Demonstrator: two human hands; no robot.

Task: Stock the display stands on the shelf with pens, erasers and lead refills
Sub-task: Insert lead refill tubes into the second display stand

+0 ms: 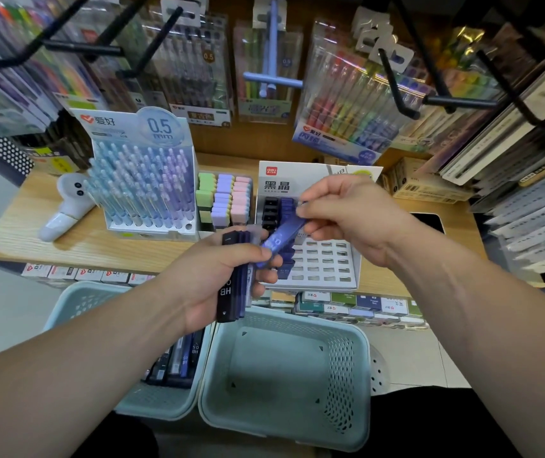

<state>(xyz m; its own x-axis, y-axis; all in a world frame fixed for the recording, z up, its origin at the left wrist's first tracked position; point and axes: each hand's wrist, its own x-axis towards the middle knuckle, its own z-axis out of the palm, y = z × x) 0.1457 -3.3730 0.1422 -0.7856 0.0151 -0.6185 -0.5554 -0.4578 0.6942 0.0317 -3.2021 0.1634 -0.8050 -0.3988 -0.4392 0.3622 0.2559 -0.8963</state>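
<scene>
Pen stand [145, 180]: looks close to full on the shelf [66, 233]; I judge this part done.
Eraser stand [224, 201]: green, lilac and pink columns stocked, just beside the pens.
Lead refill stand [310, 256]: black and blue cases fill only its left columns. Most slots stand open, so this is the step in hand.
Supply: more refills [178, 361] lie in the left basket [76, 299] below the shelf.
Left hand [211, 282]: my fingers are curled round a bundle of refill cases [228, 292], held upright in front of the stand.
Right hand [340, 213]: my fingers [320, 193] pinch the upper end of one blue refill case [281, 241]. It is tilted over the stand, with its lower end against the bundle.
Remaining: I estimate the greater part of the refill stand.
</scene>
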